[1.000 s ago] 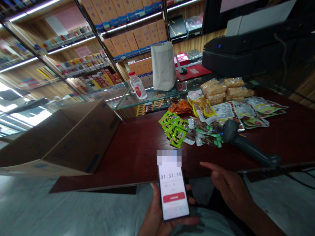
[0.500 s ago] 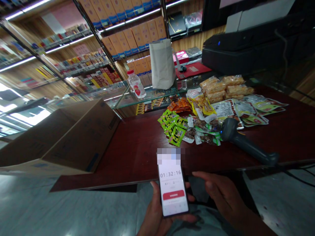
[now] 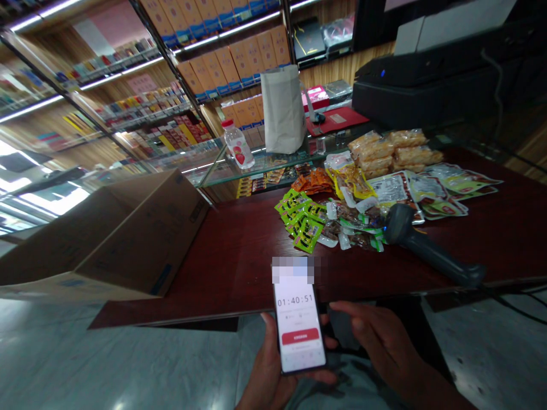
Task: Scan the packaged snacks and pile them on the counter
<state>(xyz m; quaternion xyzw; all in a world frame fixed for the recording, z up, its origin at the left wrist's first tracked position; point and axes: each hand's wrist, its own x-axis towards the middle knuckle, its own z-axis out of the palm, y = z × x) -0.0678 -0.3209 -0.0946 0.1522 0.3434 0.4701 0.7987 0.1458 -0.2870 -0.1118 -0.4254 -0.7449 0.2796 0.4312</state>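
In my left hand (image 3: 267,364) is a smartphone (image 3: 300,324), held upright with its lit screen toward me. Its screen shows a row of timer digits above a red button, and the top part is blurred out. My right hand (image 3: 387,339) hovers just right of the phone, empty, with the index finger stretched toward it but apart from it. Beyond the phone on the dark red table lie green snack packets (image 3: 302,222), orange packets (image 3: 314,182), yellow-edged pouches (image 3: 348,176) and clear vacuum packs (image 3: 359,225). A black handheld barcode scanner (image 3: 431,247) lies beside them.
An open cardboard box (image 3: 141,239) stands at the table's left end. Bagged pastries (image 3: 393,152) and flat silver pouches (image 3: 395,191) lie at the right. On the glass counter stand a red-capped bottle (image 3: 237,145) and a white paper bag (image 3: 282,111).
The timer digits on the phone have advanced. My right hand has shifted very slightly toward the phone; the view has moved a little.
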